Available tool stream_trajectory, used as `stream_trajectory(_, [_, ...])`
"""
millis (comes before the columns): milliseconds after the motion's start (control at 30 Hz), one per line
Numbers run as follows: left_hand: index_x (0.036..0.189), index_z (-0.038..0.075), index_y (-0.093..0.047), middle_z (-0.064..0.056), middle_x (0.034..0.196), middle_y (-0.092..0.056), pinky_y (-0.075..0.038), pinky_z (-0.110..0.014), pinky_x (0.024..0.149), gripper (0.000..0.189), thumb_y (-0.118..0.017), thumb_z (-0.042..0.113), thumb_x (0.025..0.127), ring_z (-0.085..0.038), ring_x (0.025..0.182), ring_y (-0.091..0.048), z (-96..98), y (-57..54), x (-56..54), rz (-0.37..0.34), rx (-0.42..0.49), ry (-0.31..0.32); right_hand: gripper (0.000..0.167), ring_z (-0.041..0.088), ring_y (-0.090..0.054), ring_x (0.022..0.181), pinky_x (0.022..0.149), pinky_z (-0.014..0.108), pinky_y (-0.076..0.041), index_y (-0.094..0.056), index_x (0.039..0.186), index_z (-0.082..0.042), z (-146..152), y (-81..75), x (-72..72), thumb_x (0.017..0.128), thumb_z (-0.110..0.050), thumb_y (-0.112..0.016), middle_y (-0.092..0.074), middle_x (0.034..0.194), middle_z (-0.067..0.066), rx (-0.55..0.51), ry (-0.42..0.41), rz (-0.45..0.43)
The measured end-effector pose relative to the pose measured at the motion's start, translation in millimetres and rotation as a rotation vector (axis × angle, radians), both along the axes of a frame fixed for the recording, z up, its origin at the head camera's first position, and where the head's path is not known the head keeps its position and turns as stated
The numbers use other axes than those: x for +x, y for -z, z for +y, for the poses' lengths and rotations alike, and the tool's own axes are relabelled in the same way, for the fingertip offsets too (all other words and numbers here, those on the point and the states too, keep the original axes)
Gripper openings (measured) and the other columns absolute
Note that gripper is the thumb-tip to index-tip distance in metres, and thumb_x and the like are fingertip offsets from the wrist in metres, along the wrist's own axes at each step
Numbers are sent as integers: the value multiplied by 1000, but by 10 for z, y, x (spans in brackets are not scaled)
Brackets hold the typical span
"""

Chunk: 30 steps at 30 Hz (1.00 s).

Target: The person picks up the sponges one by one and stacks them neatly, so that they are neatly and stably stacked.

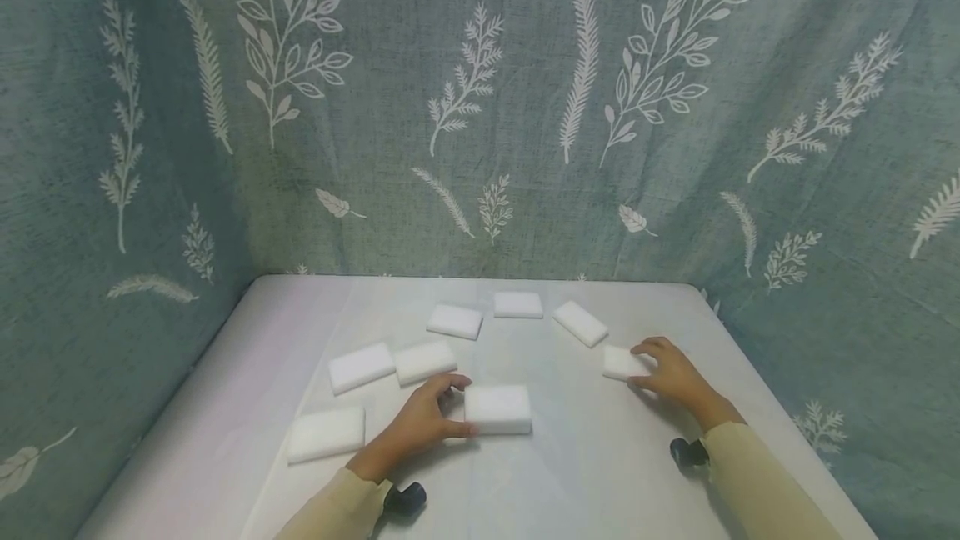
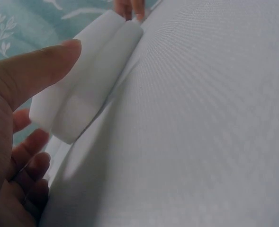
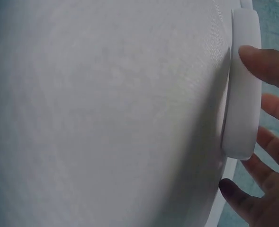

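Table [image 1: 570, 473]: whitish top, far corners rounded; teal-green cloth [image 1: 532, 107] behind table's far edge, also along its left and right sides, slight folds; pale prints on cloth: fern frond [image 1: 580, 65] and leafy sprig [image 1: 273, 65] above table's far edge, single leaf [image 1: 21, 467] left of table, near its front

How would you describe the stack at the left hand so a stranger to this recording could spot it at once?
On the white table, find the left hand. In the head view it grips the left end of the white stack. Unlike the single blocks about the table, this stack is two layers thick.
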<state>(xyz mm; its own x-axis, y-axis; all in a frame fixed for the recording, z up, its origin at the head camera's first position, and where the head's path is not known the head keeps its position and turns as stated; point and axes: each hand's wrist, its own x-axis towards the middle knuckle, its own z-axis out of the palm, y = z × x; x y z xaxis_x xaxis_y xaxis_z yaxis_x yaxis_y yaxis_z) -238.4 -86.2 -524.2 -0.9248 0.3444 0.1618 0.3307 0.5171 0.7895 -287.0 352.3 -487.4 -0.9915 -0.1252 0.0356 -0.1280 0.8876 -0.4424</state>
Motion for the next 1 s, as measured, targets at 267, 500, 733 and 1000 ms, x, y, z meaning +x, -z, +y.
stream_trajectory(267, [124, 16, -59, 0, 119, -58, -45, -43, 90, 73, -90, 41, 63, -20, 103, -54, -14, -15, -34, 34, 13, -7, 55, 50, -39, 126, 101, 64, -32, -59, 125, 0, 5, -62, -62, 78, -20, -81, -45, 136, 27, -21, -14, 12])
stream_trajectory(500, [122, 15, -60, 0, 115, -58, -46, -43, 88, 72, -89, 43, 63, -20, 100, -53, -27, 19, -6, 32, 9, 5, 53, 49, -43, 123, 98, 63, -37, -59, 123, -1, 1, -31, -20, 77, -19, -80, -50, 133, 27, -43, 13, -11])
stream_trajectory(733, [123, 16, -60, 1, 117, -58, -45, -43, 89, 72, -88, 46, 64, -19, 102, -53, -16, 79, -10, 29, 13, 13, 49, 49, -43, 123, 99, 62, -35, -61, 119, -1, 22, 4, 27, 77, -17, -80, -52, 131, 26, -58, 18, -5])
stream_trajectory(1000, [125, 17, -59, 0, 117, -58, -45, -44, 91, 74, -88, 46, 63, -20, 103, -55, -23, 54, 6, 23, 17, 3, 49, 49, -41, 125, 100, 63, -34, -61, 119, -2, -15, -3, 51, 77, -19, -80, -50, 133, 27, -87, 22, -25])
